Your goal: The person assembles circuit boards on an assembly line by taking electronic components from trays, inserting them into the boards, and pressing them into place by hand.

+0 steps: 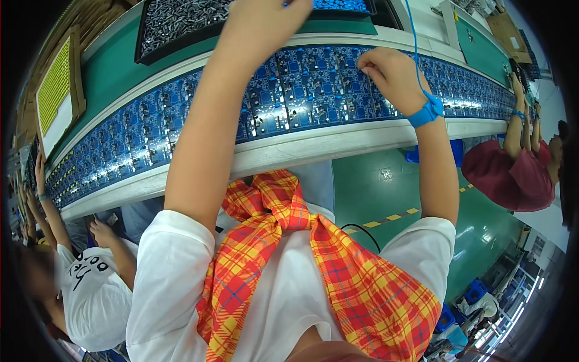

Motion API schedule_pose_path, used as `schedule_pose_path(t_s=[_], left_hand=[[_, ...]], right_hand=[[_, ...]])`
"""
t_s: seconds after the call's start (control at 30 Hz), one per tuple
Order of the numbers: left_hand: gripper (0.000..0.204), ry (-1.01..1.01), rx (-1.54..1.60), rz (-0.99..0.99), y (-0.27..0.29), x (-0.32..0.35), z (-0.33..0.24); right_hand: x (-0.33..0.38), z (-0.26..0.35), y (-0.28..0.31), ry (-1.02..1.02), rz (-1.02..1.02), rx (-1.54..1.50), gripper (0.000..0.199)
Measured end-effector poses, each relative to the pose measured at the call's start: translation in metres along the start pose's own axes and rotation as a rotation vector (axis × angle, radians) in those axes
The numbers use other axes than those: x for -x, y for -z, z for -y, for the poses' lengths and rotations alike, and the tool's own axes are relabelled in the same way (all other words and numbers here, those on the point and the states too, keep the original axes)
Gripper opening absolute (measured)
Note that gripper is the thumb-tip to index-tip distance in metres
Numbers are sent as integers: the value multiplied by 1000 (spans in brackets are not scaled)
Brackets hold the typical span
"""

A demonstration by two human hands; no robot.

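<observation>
My left hand (pixel 268 24) reaches over the parts tray, its fingers curled and partly cut off by the top edge of the picture. A small blue bit shows at its fingertips; I cannot tell whether it is held. Below, a row of blue circuit boards (pixel 310 90) runs along the line, with small components mounted on them. My right hand (pixel 395 75) is over these boards, fingers bent and pinched together. Whatever may be between them is too small to name. A blue wrist strap (pixel 426 111) with a cord circles my right wrist.
Behind the boards, a black tray (pixel 181 33) holds many small dark cylindrical parts, beside many blue parts (pixel 341 5). A box with a yellow grid of parts (pixel 54 87) stands at the left. Co-workers sit on both sides; the pale rail (pixel 338 136) edges the line nearest me.
</observation>
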State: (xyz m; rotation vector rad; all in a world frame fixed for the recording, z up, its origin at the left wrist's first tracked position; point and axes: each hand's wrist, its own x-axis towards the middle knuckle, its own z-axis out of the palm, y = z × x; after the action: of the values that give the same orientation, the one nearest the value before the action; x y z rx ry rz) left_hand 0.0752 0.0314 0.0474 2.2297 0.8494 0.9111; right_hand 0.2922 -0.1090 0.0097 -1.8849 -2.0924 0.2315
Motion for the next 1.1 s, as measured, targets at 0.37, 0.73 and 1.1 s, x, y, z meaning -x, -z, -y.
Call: schedule_pose_path(t_s=[0.37,0.73,1.1], left_hand=[[21,-99,161,201,-25,4,2],[19,-49,106,407,-31,11,15],[16,-61,7,461,-50,16,0]], right_hand=[[0,0,-4,41,-39,43,14],[-15,7,30,77,-139,-74,17],[-109,-5,3,-62,-339,-180,22]])
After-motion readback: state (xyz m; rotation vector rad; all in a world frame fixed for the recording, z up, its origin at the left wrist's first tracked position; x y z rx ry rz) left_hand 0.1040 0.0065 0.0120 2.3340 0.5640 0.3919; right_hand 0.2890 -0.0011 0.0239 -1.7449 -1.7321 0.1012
